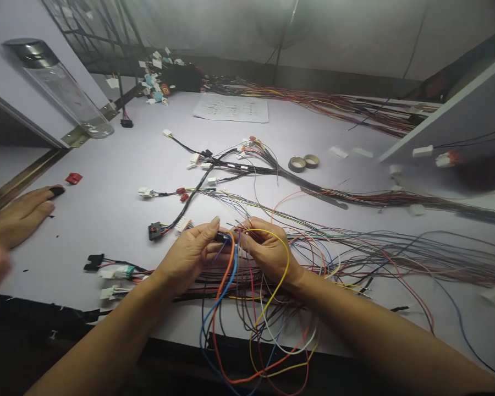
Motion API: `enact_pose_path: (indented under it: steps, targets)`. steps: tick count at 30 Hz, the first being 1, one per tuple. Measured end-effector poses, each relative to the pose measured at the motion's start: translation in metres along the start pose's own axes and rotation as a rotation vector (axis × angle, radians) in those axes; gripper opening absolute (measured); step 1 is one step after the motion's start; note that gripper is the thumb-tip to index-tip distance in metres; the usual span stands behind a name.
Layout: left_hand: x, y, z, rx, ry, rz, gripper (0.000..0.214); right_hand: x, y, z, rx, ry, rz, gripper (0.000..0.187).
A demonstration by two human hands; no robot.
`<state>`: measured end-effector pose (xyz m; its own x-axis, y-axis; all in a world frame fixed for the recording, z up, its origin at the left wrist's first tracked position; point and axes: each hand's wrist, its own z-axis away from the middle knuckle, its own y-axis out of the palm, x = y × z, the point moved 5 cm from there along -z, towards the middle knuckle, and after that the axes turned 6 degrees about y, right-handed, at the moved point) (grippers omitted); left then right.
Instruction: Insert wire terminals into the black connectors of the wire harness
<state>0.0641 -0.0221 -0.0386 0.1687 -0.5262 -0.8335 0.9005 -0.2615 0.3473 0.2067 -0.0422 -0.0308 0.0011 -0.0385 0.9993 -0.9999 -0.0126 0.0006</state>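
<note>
The small, dark plastic connector (221,237) was in the left hand (190,250), clamped between thumb and fingers above the near part of the white tabletop (119,148); the grip covered much of it. A thick, glossy orange wire (232,250) and a bright blue wire (233,269) arched beside it and hung down in long loops past the table's near edge. A short purple wire (219,251) slanted below it. The right hand (270,250) was just beside, thumb and fingers pinched together on thin wire ends, too small to tell apart; a smooth yellow wire (287,264) curved over it.

Under both forearms, a tangle of thin multicoloured wires (355,258) crowded the work space. Beyond the hands lay a black-wrapped branching harness (289,175), a square black plastic plug (154,231), two brown tape rings (297,164) touching each other and a white printed sheet (231,108). At left, another person's hand (18,217) rested on the table near a red plastic piece (73,178), with a clear, dark-capped bottle (61,91) farther back.
</note>
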Motion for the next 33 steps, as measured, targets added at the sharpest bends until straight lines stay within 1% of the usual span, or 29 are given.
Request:
enact_pose_path:
  steps: [2, 3, 6, 7, 8, 9, 11, 13, 14, 16, 18, 20, 23, 25, 27, 30, 33]
  targets:
    - [-0.009, -0.004, 0.005, -0.070, 0.085, -0.144, 0.038, -0.003, -0.001, 0.001, -0.004, 0.002, -0.001, 0.024]
    - [-0.017, -0.008, 0.011, -0.116, 0.169, -0.239, 0.037, -0.005, -0.001, 0.001, -0.009, 0.009, -0.011, 0.025]
    - [-0.050, -0.027, 0.038, -0.251, 0.539, -0.557, 0.025, -0.008, -0.003, 0.001, -0.038, 0.032, -0.049, 0.028]
    - [-0.060, -0.035, 0.049, -0.287, 0.645, -0.665, 0.027, -0.009, -0.003, 0.001, -0.044, 0.039, -0.051, 0.028]
    - [-0.067, -0.045, 0.056, -0.308, 0.695, -0.787, 0.034, -0.009, -0.003, 0.000, -0.046, 0.045, -0.048, 0.029]
    - [-0.073, -0.058, 0.061, -0.344, 0.709, -0.898, 0.042, -0.010, -0.003, 0.000, -0.046, 0.050, -0.046, 0.030]
    - [-0.077, -0.085, 0.061, -0.405, 0.649, -1.066, 0.053, -0.010, -0.002, 0.000, -0.037, 0.061, -0.055, 0.030]
    - [-0.076, -0.105, 0.052, -0.379, 0.588, -1.155, 0.057, -0.010, -0.002, -0.001, -0.037, 0.065, -0.078, 0.029]
    - [-0.074, -0.112, 0.046, -0.347, 0.559, -1.173, 0.056, -0.010, -0.002, -0.001, -0.038, 0.066, -0.086, 0.029]
    - [-0.071, -0.119, 0.036, -0.292, 0.516, -1.161, 0.047, -0.010, -0.002, -0.001, -0.031, 0.064, -0.090, 0.029]
    - [-0.071, -0.120, 0.031, -0.267, 0.487, -1.071, 0.038, -0.011, -0.002, -0.001, -0.028, 0.067, -0.086, 0.030]
    - [-0.070, -0.117, 0.029, -0.251, 0.446, -0.896, 0.038, -0.012, -0.002, -0.001, -0.027, 0.074, -0.093, 0.030]
    - [-0.068, -0.109, 0.025, -0.225, 0.400, -0.541, 0.040, -0.012, -0.002, -0.001, -0.022, 0.070, -0.097, 0.028]
    - [-0.067, -0.102, 0.020, -0.190, 0.424, -0.335, 0.039, -0.012, -0.001, -0.001, -0.012, 0.068, -0.094, 0.027]
    - [-0.064, -0.095, 0.013, -0.127, 0.455, -0.185, 0.040, -0.011, -0.001, -0.001, -0.008, 0.079, -0.103, 0.027]
    - [-0.056, -0.089, 0.005, -0.047, 0.420, -0.087, 0.044, -0.011, 0.000, -0.001, -0.005, 0.116, -0.121, 0.026]
    - [-0.051, -0.090, 0.005, -0.003, 0.389, -0.067, 0.045, -0.012, 0.000, -0.001, -0.002, 0.149, -0.113, 0.026]
